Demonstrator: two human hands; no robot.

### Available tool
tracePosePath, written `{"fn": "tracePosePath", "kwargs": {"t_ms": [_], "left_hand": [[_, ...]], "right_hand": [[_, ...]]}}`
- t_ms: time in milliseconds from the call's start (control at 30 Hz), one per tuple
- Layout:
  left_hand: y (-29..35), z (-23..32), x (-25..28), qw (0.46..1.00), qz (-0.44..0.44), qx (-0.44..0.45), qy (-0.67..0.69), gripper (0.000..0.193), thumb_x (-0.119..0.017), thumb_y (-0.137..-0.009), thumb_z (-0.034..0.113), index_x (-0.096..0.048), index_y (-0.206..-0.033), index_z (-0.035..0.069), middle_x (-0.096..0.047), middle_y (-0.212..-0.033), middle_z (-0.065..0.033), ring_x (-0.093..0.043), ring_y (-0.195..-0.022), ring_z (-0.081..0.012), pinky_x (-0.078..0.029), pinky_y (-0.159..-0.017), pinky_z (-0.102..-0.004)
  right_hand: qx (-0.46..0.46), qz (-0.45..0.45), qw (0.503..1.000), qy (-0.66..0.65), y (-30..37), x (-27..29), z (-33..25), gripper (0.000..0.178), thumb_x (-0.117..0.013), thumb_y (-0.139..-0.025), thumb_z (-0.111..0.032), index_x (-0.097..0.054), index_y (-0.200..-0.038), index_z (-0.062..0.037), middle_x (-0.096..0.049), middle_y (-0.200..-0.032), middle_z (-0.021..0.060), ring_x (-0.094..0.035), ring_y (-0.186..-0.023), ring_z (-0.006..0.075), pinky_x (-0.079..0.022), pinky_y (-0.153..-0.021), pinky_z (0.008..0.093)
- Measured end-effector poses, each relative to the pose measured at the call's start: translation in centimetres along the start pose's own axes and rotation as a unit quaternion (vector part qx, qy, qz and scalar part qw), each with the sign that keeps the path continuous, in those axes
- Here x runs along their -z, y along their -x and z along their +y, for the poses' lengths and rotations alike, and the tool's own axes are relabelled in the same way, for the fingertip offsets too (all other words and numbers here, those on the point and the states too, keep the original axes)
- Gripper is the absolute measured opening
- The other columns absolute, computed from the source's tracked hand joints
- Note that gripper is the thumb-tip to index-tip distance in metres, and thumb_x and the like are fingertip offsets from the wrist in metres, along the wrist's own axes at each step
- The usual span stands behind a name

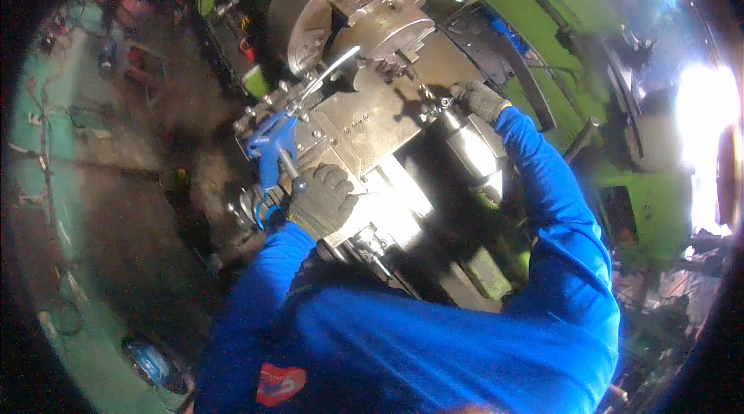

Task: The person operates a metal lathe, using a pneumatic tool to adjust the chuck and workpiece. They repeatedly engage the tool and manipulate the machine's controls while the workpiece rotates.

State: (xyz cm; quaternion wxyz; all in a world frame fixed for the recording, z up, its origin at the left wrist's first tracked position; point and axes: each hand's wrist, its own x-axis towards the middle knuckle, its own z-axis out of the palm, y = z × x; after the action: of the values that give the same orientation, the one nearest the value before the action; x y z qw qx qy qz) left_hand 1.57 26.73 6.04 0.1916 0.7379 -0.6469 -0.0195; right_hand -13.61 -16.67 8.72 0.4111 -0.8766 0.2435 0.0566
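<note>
My left hand, in a dark grey work glove, is closed over the lathe's carriage, fingers curled. Whatever lies under the fingers is hidden. Right beside it stands a lever with a dark knob. A blue air gun with a long metal nozzle lies just beyond. My right hand, also gloved, is closed beside a drill chuck that holds a drill bit. Its fingertips are too small to show what they grip. The bit points toward a round metal workpiece in the lathe chuck.
Behind the drill chuck is the shiny tailstock barrel. Green machine castings rise at the far right, and a metal handle sticks out near my right forearm. Along the left runs a green painted strip. Bright light glares at the right edge.
</note>
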Motion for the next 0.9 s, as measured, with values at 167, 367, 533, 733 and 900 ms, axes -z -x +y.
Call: {"fn": "tracePosePath", "kwargs": {"t_ms": [167, 367, 533, 733, 900], "left_hand": [[0.2, -0.4, -0.3, 0.999, 0.024, -0.025, -0.005, 0.023, -0.065, -0.087, 0.034, -0.069, -0.091, 0.012, -0.065, -0.106, -0.0091, -0.06, -0.113, -0.0316, -0.044, -0.096, -0.0502], [0.1, -0.4, -0.2, 0.998, 0.053, -0.029, -0.025, 0.022, -0.061, -0.087, 0.037, -0.062, -0.087, 0.015, -0.058, -0.096, -0.006, -0.057, -0.102, -0.0281, -0.045, -0.091, -0.0473], [0.5, -0.7, -0.8, 0.999, 0.049, -0.01, -0.001, 0.022, -0.06, -0.088, 0.037, -0.06, -0.087, 0.015, -0.056, -0.095, -0.0057, -0.056, -0.1, -0.027, -0.045, -0.089, -0.0457], [0.7, -1.4, -1.3, 0.999, 0.031, -0.001, 0.027, 0.022, -0.058, -0.089, 0.037, -0.057, -0.087, 0.015, -0.055, -0.094, -0.0054, -0.054, -0.096, -0.0256, -0.045, -0.087, -0.0438], [1.3, -1.1, -2.5, 0.999, 0.031, 0.021, 0.028, 0.022, -0.056, -0.089, 0.037, -0.055, -0.088, 0.015, -0.054, -0.093, -0.005, -0.053, -0.093, -0.0245, -0.045, -0.085, -0.0422]], "right_hand": [[-0.019, 0.013, 1.0, 0.014, -1.2, -0.5, 1.4, 0.021, -0.059, -0.103, -0.017, -0.071, -0.117, -0.0057, -0.069, -0.089, 0.0049, -0.062, -0.075, 0.0139, -0.052, -0.065, 0.0323], [0.059, -0.085, 0.906, 0.411, -2.8, 0.2, 4.4, 0.033, -0.059, -0.095, -0.006, -0.069, -0.127, -0.0099, -0.073, -0.104, 0.0105, -0.073, -0.082, 0.0197, -0.059, -0.064, 0.0345], [-0.054, 0.014, 0.998, -0.041, -0.4, -0.4, 2.2, 0.032, -0.062, -0.105, -0.027, -0.067, -0.13, -0.0075, -0.073, -0.103, 0.0101, -0.07, -0.09, 0.0166, -0.055, -0.079, 0.0335], [0.068, -0.052, 0.99, 0.114, -0.9, 0.4, 3.5, 0.03, -0.054, -0.108, -0.023, -0.061, -0.131, -0.0049, -0.071, -0.114, 0.0129, -0.069, -0.099, 0.0266, -0.055, -0.087, 0.0358], [0.043, -0.098, 0.994, 0.026, -0.9, 0.8, 1.4, 0.034, -0.054, -0.107, -0.021, -0.061, -0.134, -0.0014, -0.072, -0.112, 0.0106, -0.07, -0.096, 0.0175, -0.058, -0.082, 0.0344]]}}
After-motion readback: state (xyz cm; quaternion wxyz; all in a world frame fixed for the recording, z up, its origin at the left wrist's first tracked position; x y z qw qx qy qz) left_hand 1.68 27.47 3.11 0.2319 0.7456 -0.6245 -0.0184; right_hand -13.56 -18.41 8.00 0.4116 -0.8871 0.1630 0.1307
